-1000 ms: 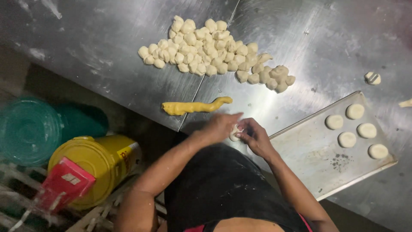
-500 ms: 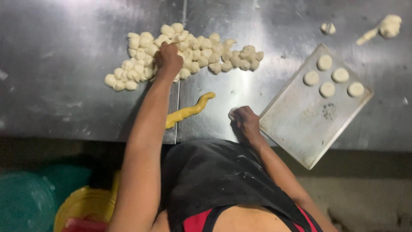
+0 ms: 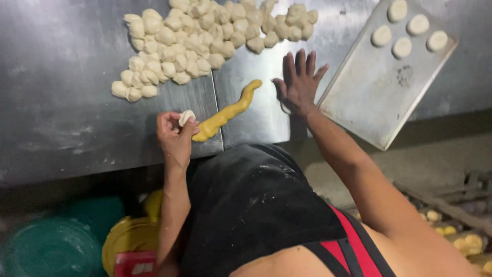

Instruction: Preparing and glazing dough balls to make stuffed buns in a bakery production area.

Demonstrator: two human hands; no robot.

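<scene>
Small pale dough piece (image 3: 186,117) pinched in left hand (image 3: 176,137) fingertips, touching near end of yellow dough rope (image 3: 228,111). Right hand (image 3: 299,82) open flat beyond rope's far end, empty. Pale dough-ball heap (image 3: 205,36) beyond rope; flat metal tray (image 3: 379,97) right of rope.

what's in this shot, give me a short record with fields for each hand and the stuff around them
left hand: holds a small white dough piece
right hand: flat, fingers spread, on the steel table
between hands: yellow dough roll
behind: pile of white dough pieces
right side: metal tray with five round dough discs
</scene>
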